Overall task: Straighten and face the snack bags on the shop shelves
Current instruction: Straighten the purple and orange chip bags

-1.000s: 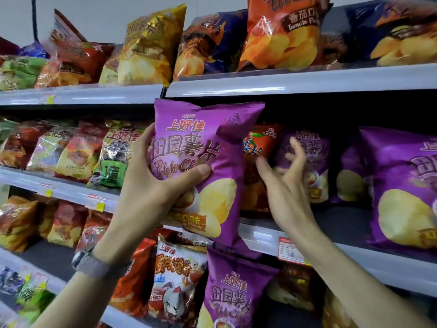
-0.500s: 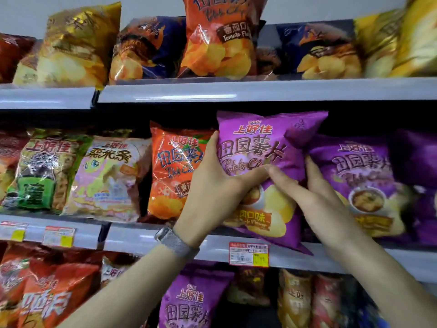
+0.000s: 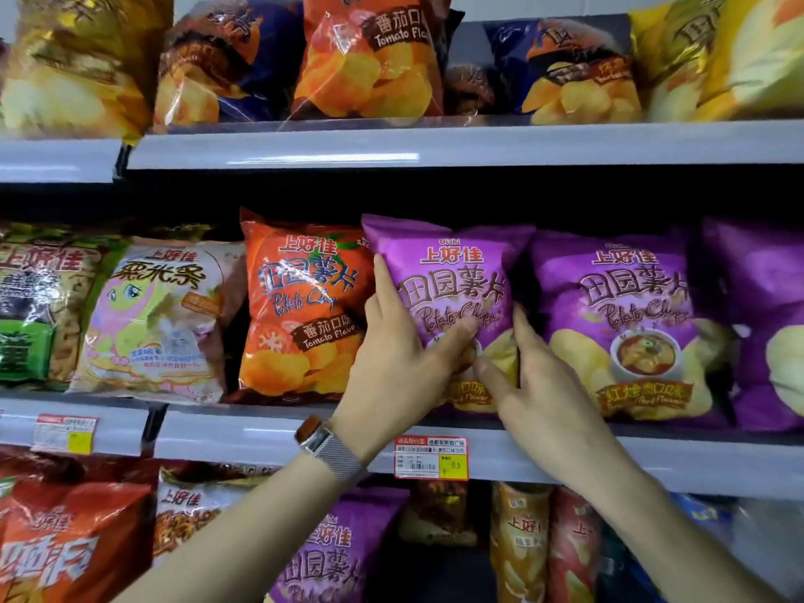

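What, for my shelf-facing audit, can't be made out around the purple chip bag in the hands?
Head view only.
Hidden: lower label and base of the purple chip bag, behind the left hand and right hand.
Too small: fine print on the price tag.
Cut off: the far-right purple bag by the right edge; the orange tomato bag by the top edge.

a red-and-white price tag with a barcode and a yellow corner reading 5.5 sits low at the centre. far to the left, at about the same height, a second price tag of the same kind is too blurred to read. a wristwatch with a silver mesh band lies just left of the first tag. a pale wall shows along the top.
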Tool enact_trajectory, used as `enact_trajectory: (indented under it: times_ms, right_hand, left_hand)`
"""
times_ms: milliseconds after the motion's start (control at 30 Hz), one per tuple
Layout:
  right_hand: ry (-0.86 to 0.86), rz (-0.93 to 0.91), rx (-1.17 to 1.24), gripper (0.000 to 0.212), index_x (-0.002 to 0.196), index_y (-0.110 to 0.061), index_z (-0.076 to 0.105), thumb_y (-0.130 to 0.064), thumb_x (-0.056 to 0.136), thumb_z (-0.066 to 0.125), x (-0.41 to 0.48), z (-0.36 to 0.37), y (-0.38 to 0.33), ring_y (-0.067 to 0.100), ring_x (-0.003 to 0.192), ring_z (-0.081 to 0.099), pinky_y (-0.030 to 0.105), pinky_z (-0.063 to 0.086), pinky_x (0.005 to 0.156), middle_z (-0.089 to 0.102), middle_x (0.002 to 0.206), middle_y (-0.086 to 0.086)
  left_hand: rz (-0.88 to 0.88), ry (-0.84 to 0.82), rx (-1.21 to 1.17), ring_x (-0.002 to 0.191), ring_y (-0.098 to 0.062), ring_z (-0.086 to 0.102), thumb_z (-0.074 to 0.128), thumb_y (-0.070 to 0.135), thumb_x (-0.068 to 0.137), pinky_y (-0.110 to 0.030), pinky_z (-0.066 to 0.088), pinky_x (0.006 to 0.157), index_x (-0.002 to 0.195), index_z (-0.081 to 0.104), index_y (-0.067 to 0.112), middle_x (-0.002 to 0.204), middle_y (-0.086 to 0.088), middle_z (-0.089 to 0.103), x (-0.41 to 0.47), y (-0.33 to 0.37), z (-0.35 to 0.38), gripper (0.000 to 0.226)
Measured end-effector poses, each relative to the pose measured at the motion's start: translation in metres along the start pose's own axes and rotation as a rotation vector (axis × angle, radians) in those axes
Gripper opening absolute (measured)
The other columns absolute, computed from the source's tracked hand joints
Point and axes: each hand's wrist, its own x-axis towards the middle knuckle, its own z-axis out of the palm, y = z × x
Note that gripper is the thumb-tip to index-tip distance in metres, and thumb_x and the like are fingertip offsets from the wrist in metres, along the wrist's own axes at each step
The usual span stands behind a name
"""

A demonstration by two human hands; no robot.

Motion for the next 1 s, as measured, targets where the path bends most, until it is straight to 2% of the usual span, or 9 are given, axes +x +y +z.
enact_trajectory:
  times_ms: [133, 233, 400, 500, 533, 667, 800, 900, 1000]
  right_hand:
    - [0.004, -0.047, 0.004, 0.08, 0.166, -0.03, 0.0, -0.038, 0.106, 0.052, -0.008, 0.001, 0.003, 0.006, 0.156, 0.017, 0.022, 0.02, 0.119, 0.015, 0.172, -0.013]
    - [-0.003, -0.091, 0.017, 0.082, 0.166, -0.033, -0.003, -0.041, 0.105, 0.053, -0.011, 0.005, 0.004, 0.0, 0.156, 0.007, 0.017, 0.012, 0.118, 0.004, 0.172, -0.02]
    - [-0.001, -0.148, 0.025, 0.09, 0.166, -0.032, -0.005, -0.043, 0.102, 0.057, -0.016, 0.007, 0.007, 0.002, 0.157, 0.006, 0.026, 0.015, 0.126, 0.005, 0.172, -0.019]
    - [-0.039, -0.132, 0.003, 0.095, 0.165, -0.028, -0.011, -0.044, 0.102, 0.058, -0.018, 0.003, 0.009, 0.004, 0.158, 0.0, 0.021, 0.008, 0.123, -0.003, 0.173, -0.014]
    - [-0.062, -0.122, -0.01, 0.097, 0.164, -0.028, -0.014, -0.045, 0.101, 0.058, -0.02, 0.001, 0.009, 0.004, 0.158, -0.003, 0.021, 0.005, 0.123, -0.007, 0.173, -0.013]
    - [-0.12, -0.11, -0.012, 0.103, 0.16, -0.03, -0.024, -0.05, 0.1, 0.057, -0.025, -0.002, 0.006, 0.003, 0.156, -0.013, 0.026, 0.002, 0.125, -0.023, 0.17, -0.015]
    - [-0.091, -0.112, -0.024, 0.102, 0.161, -0.027, -0.023, -0.048, 0.101, 0.057, -0.025, 0.003, 0.003, 0.006, 0.156, -0.017, 0.024, -0.004, 0.12, -0.026, 0.17, -0.011]
    - [-0.08, -0.107, -0.043, 0.101, 0.163, -0.026, -0.018, -0.047, 0.101, 0.058, -0.027, 0.002, 0.002, 0.007, 0.156, -0.016, 0.024, -0.004, 0.12, -0.026, 0.17, -0.009]
    - [-0.039, -0.109, -0.063, 0.097, 0.165, -0.027, -0.011, -0.046, 0.101, 0.059, -0.031, -0.001, -0.003, 0.007, 0.157, -0.015, 0.028, 0.0, 0.124, -0.024, 0.17, -0.013]
  left_hand:
    - [0.002, -0.048, -0.017, 0.134, -0.008, 0.058, 0.074, 0.066, 0.079, -0.04, 0.046, 0.116, 0.164, -0.002, 0.046, 0.149, 0.01, 0.057, -0.003, -0.003, -0.014, 0.116]
    - [0.02, -0.01, 0.026, 0.118, 0.004, 0.064, 0.074, 0.049, 0.092, -0.026, 0.05, 0.102, 0.152, 0.018, 0.058, 0.136, 0.022, 0.063, -0.015, 0.002, -0.023, 0.083]
    - [0.036, 0.013, 0.139, 0.127, -0.008, 0.059, 0.065, 0.054, 0.095, -0.036, 0.048, 0.108, 0.164, 0.02, 0.038, 0.138, 0.014, 0.062, -0.024, 0.002, -0.021, 0.084]
    - [-0.01, -0.006, 0.111, 0.12, 0.002, 0.062, 0.067, 0.034, 0.101, -0.029, 0.049, 0.103, 0.135, 0.037, 0.065, 0.127, 0.024, 0.067, -0.02, 0.011, -0.02, 0.055]
    - [-0.038, -0.033, 0.071, 0.115, 0.005, 0.065, 0.068, 0.03, 0.102, -0.028, 0.05, 0.102, 0.13, 0.039, 0.066, 0.123, 0.027, 0.07, -0.017, 0.013, -0.02, 0.054]
    - [-0.084, -0.197, 0.008, 0.119, -0.007, 0.069, 0.068, 0.026, 0.1, -0.039, 0.052, 0.11, 0.162, 0.023, 0.044, 0.134, 0.02, 0.069, -0.015, 0.015, -0.022, 0.078]
    - [-0.098, -0.276, 0.034, 0.125, 0.001, 0.064, 0.066, 0.018, 0.104, -0.031, 0.049, 0.114, 0.167, 0.002, 0.034, 0.142, 0.019, 0.063, -0.016, 0.016, -0.022, 0.092]
    - [-0.083, -0.265, 0.11, 0.098, 0.009, 0.068, 0.067, 0.024, 0.103, -0.012, 0.052, 0.09, 0.166, 0.003, 0.035, 0.113, 0.028, 0.071, -0.021, 0.019, -0.026, 0.091]
    - [-0.01, -0.268, 0.23, 0.081, -0.004, 0.068, 0.067, 0.028, 0.102, -0.024, 0.056, 0.077, 0.159, 0.021, 0.04, 0.096, 0.015, 0.075, -0.026, 0.017, -0.034, 0.074]
